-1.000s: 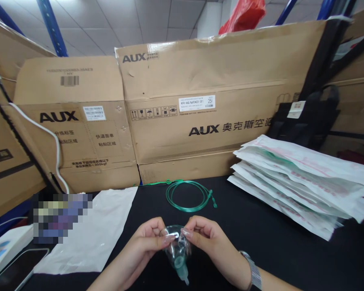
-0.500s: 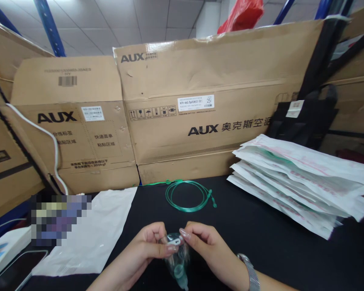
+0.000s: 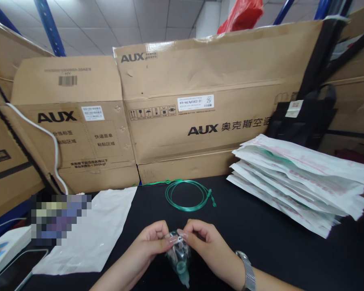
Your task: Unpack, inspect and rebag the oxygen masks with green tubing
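Observation:
A clear oxygen mask (image 3: pixel 179 255) with a greenish connector at its lower end hangs between my two hands, near the front of the black table. My left hand (image 3: pixel 154 241) pinches its upper left edge between thumb and fingers. From the other side, my right hand (image 3: pixel 204 240) grips the upper right edge, its thumb close to the left one. A small white strip shows between the two thumbs at the mask's top. Beyond the hands lies a coil of green tubing (image 3: pixel 186 209) with connectors at its right end.
On the right rises a stack of white paper pouches (image 3: pixel 291 182). A flat white bag (image 3: pixel 94 230) lies to the left, beside a phone (image 3: pixel 18 270). Large cardboard boxes (image 3: pixel 215 81) wall off the back, and a black bag (image 3: pixel 306 121) hangs at the right.
My right thumb has shifted slightly left onto the white strip, which shows less now. The mask has turned a little in my hands. The tubing and pouches stay put.

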`<action>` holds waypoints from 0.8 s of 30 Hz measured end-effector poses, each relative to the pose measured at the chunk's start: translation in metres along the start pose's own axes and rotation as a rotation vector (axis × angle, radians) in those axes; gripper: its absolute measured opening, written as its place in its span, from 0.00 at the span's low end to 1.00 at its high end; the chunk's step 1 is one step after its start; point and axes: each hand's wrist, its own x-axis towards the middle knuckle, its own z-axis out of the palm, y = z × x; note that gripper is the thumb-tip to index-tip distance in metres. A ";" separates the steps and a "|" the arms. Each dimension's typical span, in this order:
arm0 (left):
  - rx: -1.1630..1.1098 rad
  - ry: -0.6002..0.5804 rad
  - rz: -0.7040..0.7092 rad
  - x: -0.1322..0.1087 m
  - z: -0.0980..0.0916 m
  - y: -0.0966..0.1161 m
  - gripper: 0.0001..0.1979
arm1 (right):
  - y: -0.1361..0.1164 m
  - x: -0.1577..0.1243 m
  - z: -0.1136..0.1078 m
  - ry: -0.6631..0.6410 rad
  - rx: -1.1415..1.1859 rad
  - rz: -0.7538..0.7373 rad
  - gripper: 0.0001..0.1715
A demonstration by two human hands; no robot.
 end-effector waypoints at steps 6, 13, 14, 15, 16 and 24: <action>0.031 -0.005 0.008 0.003 -0.004 -0.004 0.15 | 0.002 0.002 0.000 0.000 0.011 0.002 0.21; 0.036 0.033 0.010 0.004 -0.008 -0.006 0.17 | -0.004 0.002 0.000 -0.026 0.018 -0.024 0.20; 0.040 0.034 0.011 0.003 -0.007 -0.005 0.17 | -0.004 0.001 0.000 -0.031 0.027 -0.022 0.20; 0.041 0.032 0.016 0.003 -0.007 -0.005 0.17 | -0.004 0.001 0.000 -0.035 0.033 -0.019 0.19; 0.041 0.028 0.023 0.003 -0.006 -0.005 0.17 | -0.004 0.001 0.001 -0.036 0.033 -0.015 0.19; 0.031 0.007 0.074 0.003 -0.004 -0.007 0.16 | 0.000 0.002 -0.001 -0.015 0.021 -0.006 0.20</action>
